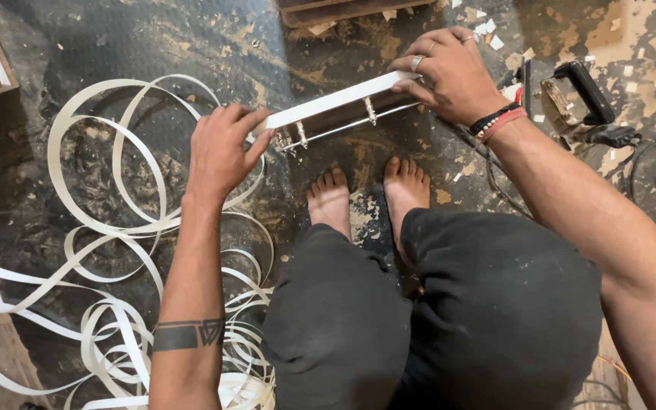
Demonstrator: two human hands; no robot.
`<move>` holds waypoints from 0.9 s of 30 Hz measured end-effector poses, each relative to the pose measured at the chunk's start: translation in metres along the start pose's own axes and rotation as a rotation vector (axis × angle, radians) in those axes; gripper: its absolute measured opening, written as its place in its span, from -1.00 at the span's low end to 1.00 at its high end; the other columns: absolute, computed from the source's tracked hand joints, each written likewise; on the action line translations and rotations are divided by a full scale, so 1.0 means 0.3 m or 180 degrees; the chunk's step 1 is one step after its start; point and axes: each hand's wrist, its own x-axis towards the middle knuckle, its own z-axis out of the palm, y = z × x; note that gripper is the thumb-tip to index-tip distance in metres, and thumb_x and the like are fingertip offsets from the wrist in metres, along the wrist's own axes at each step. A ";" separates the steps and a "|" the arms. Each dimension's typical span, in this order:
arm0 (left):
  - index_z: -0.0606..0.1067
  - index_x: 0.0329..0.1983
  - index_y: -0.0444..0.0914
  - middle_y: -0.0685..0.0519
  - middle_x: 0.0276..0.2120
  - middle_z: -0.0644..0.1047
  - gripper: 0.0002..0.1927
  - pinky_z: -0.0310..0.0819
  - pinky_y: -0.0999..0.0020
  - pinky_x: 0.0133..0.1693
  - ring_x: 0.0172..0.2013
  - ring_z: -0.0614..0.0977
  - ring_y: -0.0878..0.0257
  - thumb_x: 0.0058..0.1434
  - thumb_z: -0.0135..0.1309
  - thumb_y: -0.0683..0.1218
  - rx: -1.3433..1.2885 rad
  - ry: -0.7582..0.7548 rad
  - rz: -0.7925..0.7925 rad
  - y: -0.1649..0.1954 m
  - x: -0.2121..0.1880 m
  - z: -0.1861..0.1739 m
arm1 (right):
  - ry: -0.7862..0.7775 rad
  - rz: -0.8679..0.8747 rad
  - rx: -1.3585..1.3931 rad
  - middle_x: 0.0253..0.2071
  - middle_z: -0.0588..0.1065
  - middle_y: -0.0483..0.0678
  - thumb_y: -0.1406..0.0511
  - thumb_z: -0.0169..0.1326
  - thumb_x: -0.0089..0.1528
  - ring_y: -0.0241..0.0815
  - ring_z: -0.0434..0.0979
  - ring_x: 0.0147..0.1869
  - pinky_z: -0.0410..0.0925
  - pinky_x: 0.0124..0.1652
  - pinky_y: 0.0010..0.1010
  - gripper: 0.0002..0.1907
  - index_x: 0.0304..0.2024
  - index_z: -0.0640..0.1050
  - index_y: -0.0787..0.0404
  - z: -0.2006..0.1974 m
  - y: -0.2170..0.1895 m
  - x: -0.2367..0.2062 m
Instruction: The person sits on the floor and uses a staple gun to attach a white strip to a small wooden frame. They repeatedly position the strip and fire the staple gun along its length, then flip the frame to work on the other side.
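Left hand (222, 152) grips the near end of a narrow white-edged panel (335, 102), fingers curled over it; right hand (449, 72) clasps the far end from above. The panel is held in the air above the bare feet (366, 193), tilted. Metal fittings (298, 137) hang beneath it, their kind unclear. White strip coils (115, 197) lie on the floor at left, cut off by the frame. A power tool (578, 102) lies right, partly hidden.

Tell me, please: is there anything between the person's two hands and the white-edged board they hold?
Nothing visible does. The left hand grips one end of the white-edged board directly, and the right hand rests on the other end. The coils of white edge strip lie on the floor to the left, apart from the board.
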 end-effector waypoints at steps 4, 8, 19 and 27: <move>0.56 0.08 -0.21 -0.01 0.02 0.57 -0.63 0.31 0.02 0.13 0.08 0.55 0.02 0.25 0.20 0.02 0.0242 0.0076 0.0326 0.023 0.037 0.002 | -0.0084 -0.0004 -0.0139 0.07 0.56 -0.09 0.03 0.14 0.42 -0.06 0.41 0.31 0.10 0.30 0.00 -0.67 0.10 0.65 0.03 0.008 0.002 0.005; 0.50 0.19 -0.27 -0.11 0.11 0.53 -0.56 0.37 0.04 0.15 0.10 0.54 -0.08 0.28 0.19 -0.02 -0.0247 0.0449 0.0525 0.149 0.143 0.074 | -0.0082 0.0085 0.0018 0.09 0.54 -0.07 0.03 0.11 0.45 -0.04 0.39 0.34 0.11 0.31 0.00 -0.65 0.12 0.63 0.07 0.003 -0.012 0.007; 0.53 -0.12 -0.19 0.03 -0.12 0.61 -0.87 0.49 0.14 -0.12 -0.15 0.60 0.00 0.34 0.21 -0.11 -0.1177 0.0601 0.0479 0.328 0.311 0.257 | 0.0415 0.0863 -0.0050 0.25 0.44 0.21 0.02 0.15 0.36 0.23 0.27 0.37 0.11 0.21 0.14 -0.39 0.34 0.51 0.22 -0.021 0.068 -0.083; 0.52 -0.20 -0.21 0.04 -0.21 0.58 -0.87 0.49 0.16 -0.18 -0.19 0.60 0.03 0.27 0.24 -0.11 -0.1162 0.0590 0.0374 0.357 0.326 0.256 | -0.0577 0.3904 -0.0449 0.03 0.52 0.39 -0.12 -0.05 0.47 0.37 0.52 0.11 0.34 0.09 0.09 -0.36 0.09 0.54 0.36 -0.164 0.429 -0.449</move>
